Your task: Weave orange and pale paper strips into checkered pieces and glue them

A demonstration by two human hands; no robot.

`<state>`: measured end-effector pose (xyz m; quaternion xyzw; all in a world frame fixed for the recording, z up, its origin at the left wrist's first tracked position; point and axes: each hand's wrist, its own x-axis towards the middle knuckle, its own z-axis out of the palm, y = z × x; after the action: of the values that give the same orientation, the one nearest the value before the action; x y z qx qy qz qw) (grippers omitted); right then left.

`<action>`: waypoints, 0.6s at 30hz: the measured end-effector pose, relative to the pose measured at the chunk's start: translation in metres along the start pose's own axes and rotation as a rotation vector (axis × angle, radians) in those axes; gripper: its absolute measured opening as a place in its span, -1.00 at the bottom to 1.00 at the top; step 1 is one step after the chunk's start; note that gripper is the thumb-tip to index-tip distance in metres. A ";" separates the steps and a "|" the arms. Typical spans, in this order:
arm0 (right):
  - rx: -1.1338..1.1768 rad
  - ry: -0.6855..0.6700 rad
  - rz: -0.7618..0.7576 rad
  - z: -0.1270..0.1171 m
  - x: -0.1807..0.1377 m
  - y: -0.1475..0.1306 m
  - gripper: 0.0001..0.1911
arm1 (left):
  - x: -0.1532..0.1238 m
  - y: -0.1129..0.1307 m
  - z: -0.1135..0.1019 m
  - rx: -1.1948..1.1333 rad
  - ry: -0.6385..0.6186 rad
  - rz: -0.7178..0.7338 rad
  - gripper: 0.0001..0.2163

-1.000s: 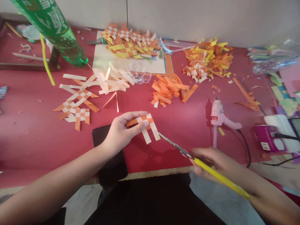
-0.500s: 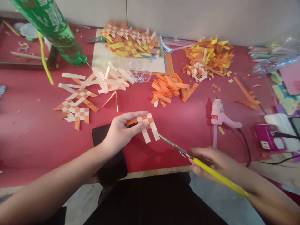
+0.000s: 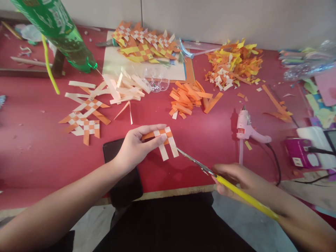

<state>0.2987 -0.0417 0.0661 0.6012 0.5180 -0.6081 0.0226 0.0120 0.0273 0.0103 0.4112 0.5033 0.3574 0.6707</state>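
My left hand (image 3: 136,147) pinches a small woven piece of orange and cream paper strips (image 3: 163,140) just above the red table (image 3: 39,147); two cream strip ends hang down from it. My right hand (image 3: 238,180) is closed around yellow-handled scissors (image 3: 210,172), whose metal tips reach the lower right strip end of the woven piece. A black phone (image 3: 123,182) lies under my left wrist at the table's front edge.
Finished woven pieces (image 3: 84,120) lie at left, with cream strips (image 3: 126,89) and orange strips (image 3: 187,99) behind. A pink glue gun (image 3: 245,129) stands at right. A tilted green bottle (image 3: 61,31) hangs at upper left. More woven pieces (image 3: 143,45) and scraps (image 3: 233,64) sit near the wall.
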 end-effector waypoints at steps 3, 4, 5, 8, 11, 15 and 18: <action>-0.019 0.029 -0.026 0.000 0.002 0.004 -0.60 | 0.000 0.000 0.000 0.015 -0.007 0.004 -0.68; -0.023 0.035 -0.030 0.000 0.002 0.005 -0.60 | 0.000 0.000 0.000 0.015 -0.014 0.003 -0.68; -0.025 0.041 -0.032 0.001 0.002 0.006 -0.60 | 0.000 0.000 0.000 0.013 -0.022 0.002 -0.69; -0.029 0.060 -0.033 0.001 0.001 0.007 -0.60 | 0.000 0.001 0.000 0.006 -0.037 -0.007 -0.69; -0.040 0.029 -0.020 0.001 0.001 0.006 -0.61 | 0.000 0.001 0.000 0.009 -0.034 -0.006 -0.69; -0.042 -0.004 -0.001 -0.001 0.001 0.004 -0.59 | 0.000 0.000 0.000 0.018 -0.030 -0.012 -0.67; -0.061 -0.036 0.010 -0.001 0.001 0.002 -0.59 | -0.001 0.001 0.000 0.022 -0.035 -0.017 -0.67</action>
<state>0.3007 -0.0411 0.0646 0.5917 0.5328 -0.6027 0.0529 0.0120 0.0269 0.0111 0.4205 0.4988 0.3388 0.6779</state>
